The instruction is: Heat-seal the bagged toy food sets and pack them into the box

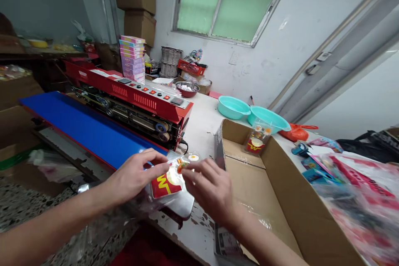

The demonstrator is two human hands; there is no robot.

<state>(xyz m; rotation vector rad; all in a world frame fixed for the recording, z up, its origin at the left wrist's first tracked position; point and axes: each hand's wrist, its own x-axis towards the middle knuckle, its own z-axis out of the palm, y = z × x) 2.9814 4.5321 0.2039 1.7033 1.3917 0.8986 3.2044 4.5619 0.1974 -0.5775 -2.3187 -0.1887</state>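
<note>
A clear plastic bag holding a red packet with a yellow zigzag (166,185) and small colourful pieces lies over the metal end plate (184,205) of a blue conveyor belt. My left hand (135,174) is closed in a pinch at the bag's upper left edge, thumb and forefinger nearly together. Across from it, my right hand (213,187) pinches at the bag's upper right side, beside a small orange and green piece (181,168). A fried-egg-shaped piece (193,158) shows just beyond my right fingers. My fingertips partly cover the bag's upper part.
A red sealing machine (143,99) runs along the blue belt (84,126). To the right stands an open cardboard box (277,199) with a similar filled bag (256,141) inside. Turquoise basins (233,107), an orange bag (294,132) and stacked pastel boxes (132,60) sit farther back.
</note>
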